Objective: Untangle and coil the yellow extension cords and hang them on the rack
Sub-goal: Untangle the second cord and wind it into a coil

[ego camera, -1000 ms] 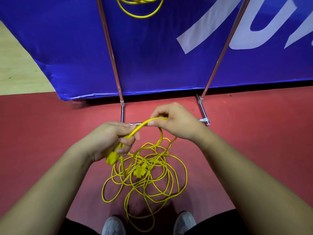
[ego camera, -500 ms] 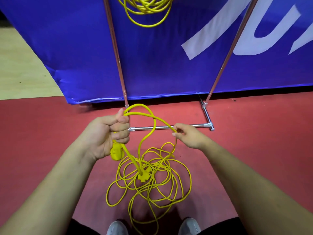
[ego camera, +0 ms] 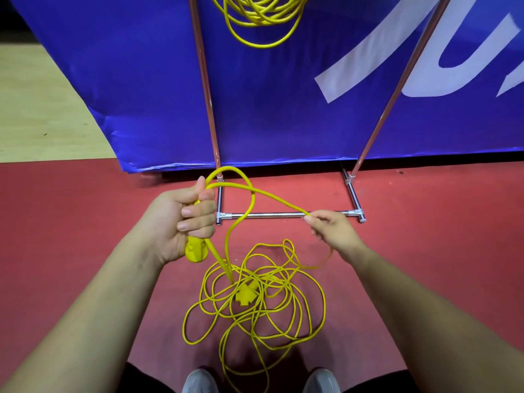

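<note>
With one coil (ego camera: 261, 21) hung, the mostly tangled extension cord (ego camera: 255, 296) is being gripped by the left hand (ego camera: 181, 222), pinched by the right hand (ego camera: 331, 232).

A red floor (ego camera: 425, 279) with a messy yellow cord (ego camera: 256, 307) on it.
The red floor fills the lower part of the frame, and a pale wood floor (ego camera: 42, 109) shows at the upper left. The yellow cord lies in tangled loops at the lower middle, with a yellow plug (ego camera: 246, 296) in the heap. Just above it rests the rack's silver bottom bar (ego camera: 283, 215). A grey shoe (ego camera: 200, 381) stands at the bottom edge, left of centre, and a second shoe (ego camera: 321, 380) right of centre.
</note>
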A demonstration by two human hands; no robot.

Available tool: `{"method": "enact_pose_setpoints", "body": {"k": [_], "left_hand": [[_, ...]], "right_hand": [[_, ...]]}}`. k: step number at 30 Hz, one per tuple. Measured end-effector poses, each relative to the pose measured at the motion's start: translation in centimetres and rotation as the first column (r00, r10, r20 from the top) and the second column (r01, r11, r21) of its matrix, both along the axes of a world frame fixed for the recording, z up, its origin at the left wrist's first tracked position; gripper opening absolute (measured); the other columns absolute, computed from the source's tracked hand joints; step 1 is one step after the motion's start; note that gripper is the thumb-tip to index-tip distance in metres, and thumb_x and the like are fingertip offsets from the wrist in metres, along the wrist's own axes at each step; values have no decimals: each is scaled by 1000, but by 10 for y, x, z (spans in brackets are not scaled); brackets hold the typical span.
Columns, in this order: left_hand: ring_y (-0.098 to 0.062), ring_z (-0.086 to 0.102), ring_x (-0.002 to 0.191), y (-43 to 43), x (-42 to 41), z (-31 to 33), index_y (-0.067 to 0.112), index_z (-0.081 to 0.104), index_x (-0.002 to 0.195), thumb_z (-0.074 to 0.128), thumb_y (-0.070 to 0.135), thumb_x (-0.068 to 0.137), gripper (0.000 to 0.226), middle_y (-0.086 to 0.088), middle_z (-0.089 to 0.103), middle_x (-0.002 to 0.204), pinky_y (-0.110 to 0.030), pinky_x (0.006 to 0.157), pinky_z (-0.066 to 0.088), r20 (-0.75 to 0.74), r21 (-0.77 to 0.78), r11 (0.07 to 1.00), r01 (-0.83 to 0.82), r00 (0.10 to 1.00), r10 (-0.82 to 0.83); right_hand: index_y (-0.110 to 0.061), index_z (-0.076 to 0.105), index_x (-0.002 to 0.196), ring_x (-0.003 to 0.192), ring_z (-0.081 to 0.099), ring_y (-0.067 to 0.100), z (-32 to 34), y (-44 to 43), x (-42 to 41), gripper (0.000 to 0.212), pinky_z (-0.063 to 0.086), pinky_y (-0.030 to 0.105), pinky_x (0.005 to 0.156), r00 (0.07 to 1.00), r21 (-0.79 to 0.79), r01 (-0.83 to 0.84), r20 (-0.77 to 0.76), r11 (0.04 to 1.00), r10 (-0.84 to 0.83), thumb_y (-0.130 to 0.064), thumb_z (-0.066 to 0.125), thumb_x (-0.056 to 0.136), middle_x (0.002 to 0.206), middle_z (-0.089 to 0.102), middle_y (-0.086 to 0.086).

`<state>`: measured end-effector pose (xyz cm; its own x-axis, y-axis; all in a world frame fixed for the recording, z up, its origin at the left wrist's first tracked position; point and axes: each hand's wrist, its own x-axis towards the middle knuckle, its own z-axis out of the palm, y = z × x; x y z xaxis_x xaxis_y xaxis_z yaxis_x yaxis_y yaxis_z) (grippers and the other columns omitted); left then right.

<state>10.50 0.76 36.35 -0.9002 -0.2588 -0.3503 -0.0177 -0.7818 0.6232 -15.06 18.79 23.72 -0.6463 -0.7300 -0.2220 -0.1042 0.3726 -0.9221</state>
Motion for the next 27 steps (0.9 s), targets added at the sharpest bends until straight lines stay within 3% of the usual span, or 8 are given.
{"method": "enact_pose_setpoints", "body": {"k": [4, 7, 11, 13, 16, 22, 25, 27], "left_hand": [[-19, 39, 37, 9, 4, 6, 8, 51, 66, 47, 30, 88, 31, -6, 38, 47, -25, 39, 41, 270, -243, 968, 68, 963, 0], [-20, 37, 38, 12, 4, 3, 7, 49, 68, 46, 28, 90, 30, -7, 37, 48, -26, 41, 38, 348, -322, 931, 174, 936, -54], [-24, 49, 40, 17, 3, 3, 3, 53, 71, 42, 26, 95, 35, -11, 48, 50, -27, 44, 46, 388, -321, 923, 213, 919, -77], [-34, 65, 54, 16, 5, 3, -3, 63, 73, 46, 25, 91, 38, -22, 63, 63, -34, 53, 57, 402, -296, 929, 221, 911, -89], [-41, 71, 75, 17, 4, 2, -9, 69, 82, 48, 25, 89, 41, -34, 68, 87, -40, 64, 59, 404, -273, 931, 241, 907, -117], [-33, 66, 57, 33, -8, -4, -11, 65, 93, 45, 24, 92, 41, -27, 67, 76, -30, 53, 53, 431, -323, 880, 348, 882, -190], [-26, 51, 43, 33, -8, -4, -9, 67, 85, 50, 25, 86, 38, -21, 55, 64, -27, 47, 42, 332, -410, 877, 251, 936, -113], [-27, 53, 45, 35, -8, -2, -10, 67, 88, 50, 25, 86, 39, -21, 56, 63, -27, 47, 43, 294, -417, 877, 239, 948, -119]], "right_hand": [[-12, 64, 120, 62, 56, 11, 22, -8, 3, 26, 40, 21, 59, 991, -129, -80, 95, 988, 93, -10, 60, 94, 77, 66, 5], [-16, 65, 114, 70, 57, 18, 44, -17, 15, 22, 42, 26, 63, 967, -214, -177, 144, 961, 210, -15, 62, 93, 83, 67, 7], [-15, 71, 98, 58, 43, 11, 64, -27, 35, 14, 33, 23, 54, 965, -239, -255, 7, 937, 264, -16, 57, 96, 64, 55, 2], [-7, 72, 98, 57, 41, 6, 72, -27, 36, 16, 34, 18, 56, 968, -235, -249, -37, 939, 248, -14, 58, 96, 59, 51, -5], [-7, 74, 97, 61, 44, 5, 86, -24, 35, 15, 38, 18, 63, 956, -189, -289, -99, 939, 275, -14, 60, 95, 61, 53, -10], [-17, 71, 85, 63, 47, -1, 111, -32, 65, 11, 41, 18, 63, 871, -136, -457, -268, 879, 411, -12, 64, 92, 66, 60, -13], [-11, 66, 83, 62, 47, 4, 113, -33, 63, 8, 41, 24, 62, 895, -172, -414, -258, 894, 364, -15, 65, 91, 66, 56, -3], [-12, 64, 81, 61, 48, 9, 113, -31, 60, 11, 41, 29, 62, 894, -160, -417, -251, 895, 372, -18, 67, 89, 63, 54, 0]]}}
